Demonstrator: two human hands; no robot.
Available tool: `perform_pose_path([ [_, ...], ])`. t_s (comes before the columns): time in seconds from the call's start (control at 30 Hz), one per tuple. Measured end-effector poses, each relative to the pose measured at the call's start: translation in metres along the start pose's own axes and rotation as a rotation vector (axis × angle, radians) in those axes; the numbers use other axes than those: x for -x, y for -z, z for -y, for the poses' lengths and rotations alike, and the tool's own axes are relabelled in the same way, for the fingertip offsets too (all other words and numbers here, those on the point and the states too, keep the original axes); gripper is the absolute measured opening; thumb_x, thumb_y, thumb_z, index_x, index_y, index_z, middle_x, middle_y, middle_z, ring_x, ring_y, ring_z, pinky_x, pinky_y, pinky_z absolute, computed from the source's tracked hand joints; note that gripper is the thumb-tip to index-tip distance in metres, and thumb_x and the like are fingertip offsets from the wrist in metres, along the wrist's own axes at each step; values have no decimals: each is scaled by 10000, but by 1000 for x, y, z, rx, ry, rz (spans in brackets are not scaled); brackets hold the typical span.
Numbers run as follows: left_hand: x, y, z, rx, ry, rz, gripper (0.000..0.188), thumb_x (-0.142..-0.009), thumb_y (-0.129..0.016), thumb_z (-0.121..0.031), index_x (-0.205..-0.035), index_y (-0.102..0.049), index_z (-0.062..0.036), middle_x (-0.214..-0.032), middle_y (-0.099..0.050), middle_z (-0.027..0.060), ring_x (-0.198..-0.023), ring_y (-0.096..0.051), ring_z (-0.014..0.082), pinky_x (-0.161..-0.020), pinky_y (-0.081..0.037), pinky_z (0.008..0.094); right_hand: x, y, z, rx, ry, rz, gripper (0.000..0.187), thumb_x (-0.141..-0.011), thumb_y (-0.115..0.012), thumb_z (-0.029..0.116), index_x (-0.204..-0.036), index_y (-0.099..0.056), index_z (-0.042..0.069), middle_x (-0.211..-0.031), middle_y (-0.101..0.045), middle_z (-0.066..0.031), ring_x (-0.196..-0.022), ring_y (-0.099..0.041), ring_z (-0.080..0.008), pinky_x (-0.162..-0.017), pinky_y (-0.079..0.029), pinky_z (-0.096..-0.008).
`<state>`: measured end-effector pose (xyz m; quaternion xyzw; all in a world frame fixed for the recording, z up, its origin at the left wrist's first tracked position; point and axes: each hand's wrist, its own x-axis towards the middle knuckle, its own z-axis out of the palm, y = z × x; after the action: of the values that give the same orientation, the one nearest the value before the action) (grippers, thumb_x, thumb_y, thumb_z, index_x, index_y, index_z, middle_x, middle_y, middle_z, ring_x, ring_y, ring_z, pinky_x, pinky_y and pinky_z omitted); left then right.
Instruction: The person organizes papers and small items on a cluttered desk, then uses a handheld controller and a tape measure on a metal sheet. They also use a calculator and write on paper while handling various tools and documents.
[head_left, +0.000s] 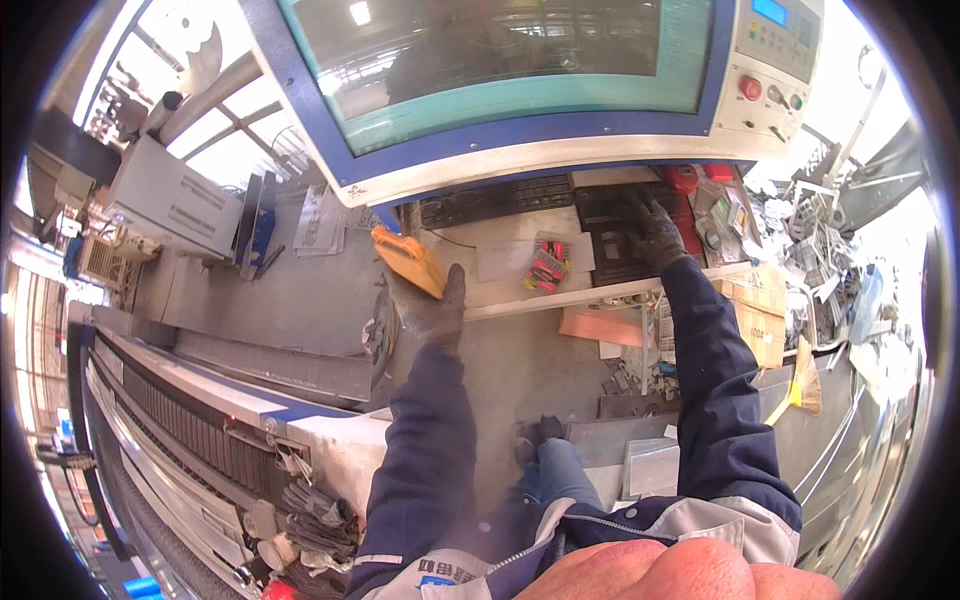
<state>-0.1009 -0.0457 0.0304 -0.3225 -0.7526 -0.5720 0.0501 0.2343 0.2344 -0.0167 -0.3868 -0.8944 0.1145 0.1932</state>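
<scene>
My left hand (433, 316), in a dark grey glove, is closed on a yellow plastic case (411, 262) with a handle-like top, tilted at the left end of a shelf under the machine. Its thumb points up along the right side of the case; the other fingers are partly hidden. My right hand (657, 238), also gloved, reaches over a black ribbed tray (612, 255) on the shelf, its fingers stretched out and dark against it. Between the hands, a small clear box with red and grey pieces (547, 266) lies by a white paper sheet (500, 258).
Above the shelf (560, 297) hangs the blue-framed machine (530, 148) with a window and control panel (780, 60). A cardboard box (752, 318), a yellow broom (803, 388) and piled scrap (815, 235) are at right. A long machine rail (200, 440) runs along the left.
</scene>
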Motion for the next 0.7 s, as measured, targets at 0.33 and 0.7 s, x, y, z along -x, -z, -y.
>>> perform_pose_path([
  [0.33,0,0,10,-77,-76,41,1029,-758,-888,-197,-1550,-278,46,-1467,-449,227,-1364,-469,353,-1135,-397,433,0,7,13,106,21,40,662,-867,-674,164,-1500,-522,289,-1612,-367,-168,-1422,-401,-440,-1196,-377,-499],
  [0.7,0,-4,19,33,-70,-16,1104,-682,-917,-295,-1541,-312,46,-1432,-503,268,-1313,-509,440,-1104,-417,482,-1,9,15,92,42,12,551,-902,-701,186,-1435,-604,287,-1608,-409,-74,-1461,-380,-371,-1211,-363,-467],
])
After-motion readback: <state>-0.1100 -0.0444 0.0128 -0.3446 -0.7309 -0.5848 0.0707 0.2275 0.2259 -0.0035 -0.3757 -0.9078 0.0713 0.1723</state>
